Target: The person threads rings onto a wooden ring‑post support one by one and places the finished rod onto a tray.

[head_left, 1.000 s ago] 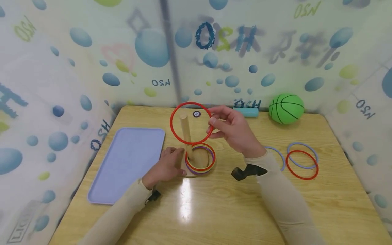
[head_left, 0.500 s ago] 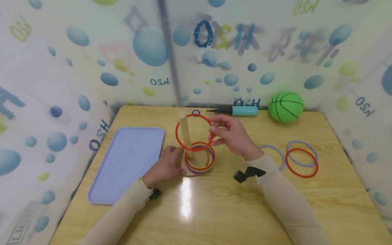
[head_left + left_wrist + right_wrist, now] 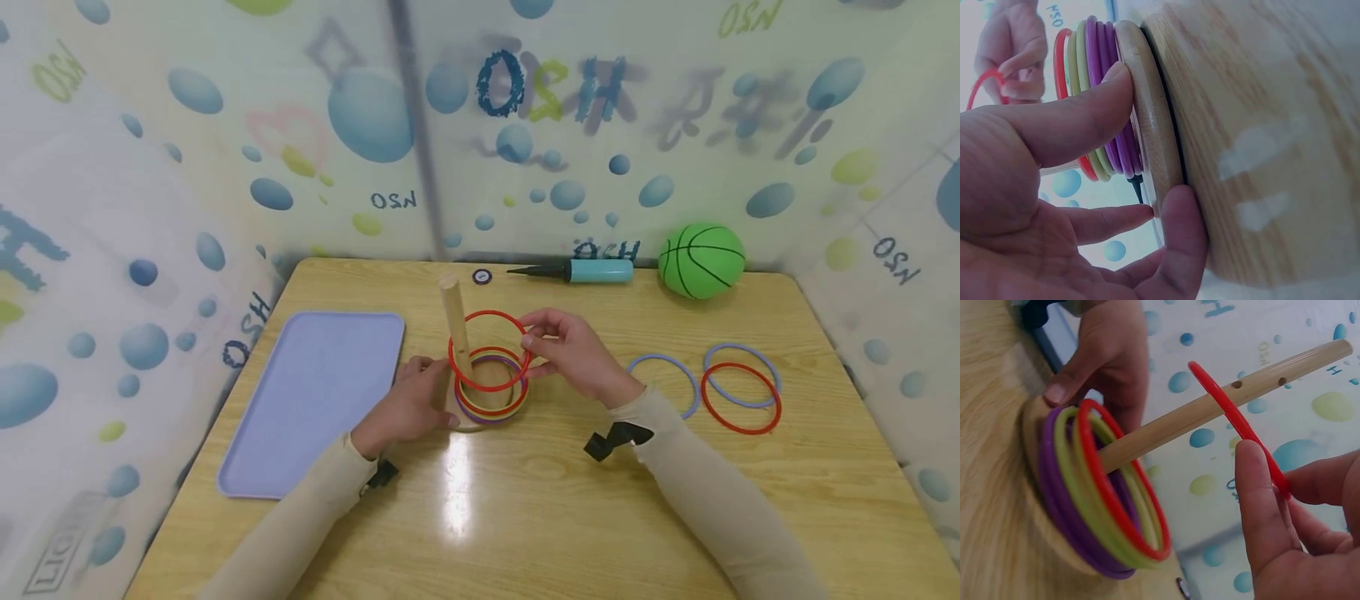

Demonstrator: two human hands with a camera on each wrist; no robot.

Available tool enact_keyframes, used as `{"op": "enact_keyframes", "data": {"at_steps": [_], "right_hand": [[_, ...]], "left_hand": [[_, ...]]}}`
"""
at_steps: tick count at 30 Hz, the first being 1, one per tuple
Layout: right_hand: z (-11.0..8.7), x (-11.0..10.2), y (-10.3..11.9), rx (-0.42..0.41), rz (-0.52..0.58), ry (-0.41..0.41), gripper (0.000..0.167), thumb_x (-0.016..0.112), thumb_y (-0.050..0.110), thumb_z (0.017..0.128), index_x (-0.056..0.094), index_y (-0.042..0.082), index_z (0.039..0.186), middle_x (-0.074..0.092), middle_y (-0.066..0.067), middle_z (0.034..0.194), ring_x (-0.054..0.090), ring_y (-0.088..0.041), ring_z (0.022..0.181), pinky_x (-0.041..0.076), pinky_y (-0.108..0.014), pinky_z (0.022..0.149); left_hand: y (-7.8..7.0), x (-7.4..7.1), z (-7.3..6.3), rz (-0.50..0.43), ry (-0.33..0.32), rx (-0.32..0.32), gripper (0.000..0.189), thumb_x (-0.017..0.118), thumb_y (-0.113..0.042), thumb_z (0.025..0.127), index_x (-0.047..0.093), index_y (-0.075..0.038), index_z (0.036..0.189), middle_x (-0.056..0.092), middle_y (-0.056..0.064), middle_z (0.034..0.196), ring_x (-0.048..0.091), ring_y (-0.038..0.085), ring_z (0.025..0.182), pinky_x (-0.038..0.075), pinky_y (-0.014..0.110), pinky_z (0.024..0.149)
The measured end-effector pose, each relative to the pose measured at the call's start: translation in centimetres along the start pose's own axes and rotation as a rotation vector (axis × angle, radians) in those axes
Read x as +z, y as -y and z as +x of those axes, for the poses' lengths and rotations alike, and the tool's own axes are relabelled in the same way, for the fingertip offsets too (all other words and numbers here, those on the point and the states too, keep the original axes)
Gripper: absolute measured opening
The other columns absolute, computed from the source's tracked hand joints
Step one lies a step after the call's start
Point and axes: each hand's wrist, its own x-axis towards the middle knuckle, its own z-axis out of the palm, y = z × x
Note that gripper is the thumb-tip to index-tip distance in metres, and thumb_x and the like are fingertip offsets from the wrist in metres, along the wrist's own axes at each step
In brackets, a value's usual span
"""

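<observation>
My right hand (image 3: 576,358) pinches a red ring (image 3: 1229,407) by its right side, thumb against the fingers. This ring is looped around the upright wooden peg (image 3: 453,312), partway down and above the stacked rings. At the peg's foot lie a red ring (image 3: 1093,456), yellow-green rings (image 3: 1075,481) and purple rings (image 3: 1054,487), piled on the round wooden base (image 3: 1159,125). My left hand (image 3: 408,404) grips the left edge of that base, thumb on its upper face and fingers at the rim.
Left of the base lies a lavender tray (image 3: 315,392). To the right are a blue ring (image 3: 686,379), another blue ring (image 3: 738,347) and a red ring (image 3: 738,432) overlapping it. A pump (image 3: 600,271), a small black disc (image 3: 482,277) and a green ball (image 3: 701,262) sit along the back.
My right hand has lowered the red ring along the peg and slightly rightward, closer to the stack. My left hand has stayed on the base.
</observation>
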Motion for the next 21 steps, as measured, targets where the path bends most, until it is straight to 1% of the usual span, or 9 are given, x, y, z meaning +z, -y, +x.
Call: {"op": "enact_keyframes", "data": {"at_steps": [2, 4, 6, 8, 10, 14, 17, 21], "right_hand": [[0.1, -0.1, -0.7, 0.015, -0.008, -0.002, 0.037, 0.063, 0.006, 0.105, 0.056, -0.003, 0.141, 0.06, -0.01, 0.107, 0.069, -0.031, 0.102, 0.064, -0.054, 0.082], [0.1, -0.2, -1.3, 0.025, -0.02, 0.0, 0.037, 0.062, 0.005, 0.105, 0.056, -0.004, 0.141, 0.059, -0.016, 0.112, 0.067, -0.031, 0.103, 0.065, -0.051, 0.081], [0.2, -0.2, -1.8, 0.039, -0.034, -0.002, 0.039, 0.062, 0.004, 0.105, 0.054, -0.006, 0.142, 0.058, -0.021, 0.118, 0.066, -0.028, 0.103, 0.066, -0.047, 0.079], [0.2, -0.1, -2.1, 0.051, -0.043, -0.001, 0.04, 0.061, 0.004, 0.106, 0.053, -0.007, 0.143, 0.057, -0.023, 0.12, 0.065, -0.027, 0.102, 0.066, -0.043, 0.077], [0.2, -0.1, -2.4, 0.067, -0.051, 0.001, 0.04, 0.061, 0.004, 0.106, 0.053, -0.007, 0.143, 0.058, -0.02, 0.118, 0.065, -0.027, 0.102, 0.066, -0.041, 0.076], [0.3, 0.1, -2.8, 0.085, -0.071, 0.006, 0.038, 0.063, 0.005, 0.105, 0.057, -0.005, 0.141, 0.061, -0.012, 0.113, 0.067, -0.028, 0.101, 0.066, -0.044, 0.077], [0.3, 0.1, -3.0, 0.089, -0.088, 0.002, 0.035, 0.063, 0.004, 0.104, 0.059, -0.004, 0.138, 0.062, -0.012, 0.111, 0.068, -0.026, 0.098, 0.066, -0.047, 0.077], [0.4, 0.2, -3.2, 0.093, -0.117, -0.008, 0.032, 0.063, 0.003, 0.103, 0.061, -0.004, 0.135, 0.063, -0.012, 0.109, 0.067, -0.022, 0.094, 0.066, -0.045, 0.075]], "left_hand": [[0.0, 0.0, 0.1, 0.003, 0.002, -0.005, 0.101, 0.093, -0.024, 0.08, 0.038, -0.013, 0.164, 0.042, 0.025, 0.156, 0.035, 0.044, 0.148, 0.037, 0.062, 0.12], [0.0, 0.0, 0.1, 0.002, 0.005, -0.01, 0.101, 0.093, -0.025, 0.08, 0.038, -0.013, 0.164, 0.042, 0.025, 0.156, 0.035, 0.045, 0.148, 0.037, 0.062, 0.12], [-0.1, 0.0, 0.1, 0.004, 0.008, -0.013, 0.102, 0.093, -0.025, 0.08, 0.038, -0.013, 0.164, 0.042, 0.025, 0.156, 0.035, 0.045, 0.148, 0.036, 0.062, 0.12], [-0.1, 0.0, 0.0, 0.002, 0.012, -0.014, 0.102, 0.093, -0.025, 0.08, 0.037, -0.012, 0.165, 0.041, 0.025, 0.157, 0.035, 0.045, 0.149, 0.036, 0.062, 0.121], [-0.1, -0.1, 0.0, 0.0, 0.013, -0.016, 0.102, 0.093, -0.025, 0.08, 0.037, -0.012, 0.165, 0.041, 0.025, 0.157, 0.035, 0.045, 0.149, 0.036, 0.062, 0.121], [-0.1, -0.1, 0.0, -0.001, 0.007, -0.017, 0.101, 0.093, -0.025, 0.08, 0.038, -0.012, 0.164, 0.041, 0.025, 0.157, 0.036, 0.045, 0.148, 0.038, 0.063, 0.119], [0.0, 0.0, 0.1, -0.004, 0.001, -0.008, 0.1, 0.094, -0.025, 0.08, 0.04, -0.012, 0.163, 0.042, 0.025, 0.156, 0.036, 0.045, 0.147, 0.039, 0.062, 0.119], [0.1, 0.0, 0.1, -0.005, -0.001, 0.006, 0.099, 0.093, -0.026, 0.08, 0.041, -0.008, 0.162, 0.042, 0.026, 0.156, 0.037, 0.045, 0.147, 0.039, 0.061, 0.119]]}}
